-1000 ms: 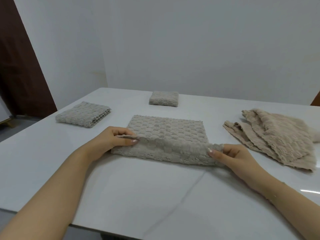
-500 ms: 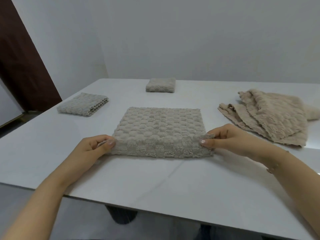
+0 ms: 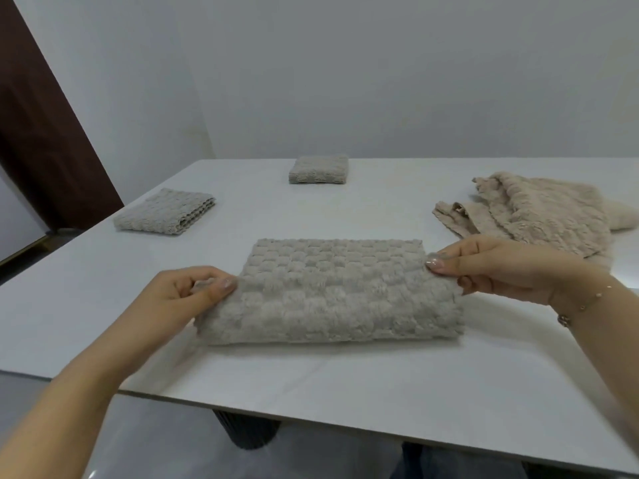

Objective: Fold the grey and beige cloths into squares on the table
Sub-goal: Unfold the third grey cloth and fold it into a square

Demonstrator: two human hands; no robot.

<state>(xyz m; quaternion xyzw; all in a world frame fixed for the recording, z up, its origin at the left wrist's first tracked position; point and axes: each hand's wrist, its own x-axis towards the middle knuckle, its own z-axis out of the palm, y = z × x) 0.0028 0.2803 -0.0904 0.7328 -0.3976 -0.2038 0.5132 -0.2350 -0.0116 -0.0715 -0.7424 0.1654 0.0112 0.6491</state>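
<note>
Both hands pinch a folded grey cloth (image 3: 332,292) between them: left hand (image 3: 183,299) grips its left edge, right hand (image 3: 498,267) its right; beige cloths (image 3: 539,212) lie beyond the right hand.

Plain white walls (image 3: 380,81) meet in a corner behind a white table (image 3: 345,392). A dark brown door (image 3: 45,140) stands at left. A dark ribbed table leg (image 3: 247,432) shows below, over pale floor (image 3: 155,444).
</note>
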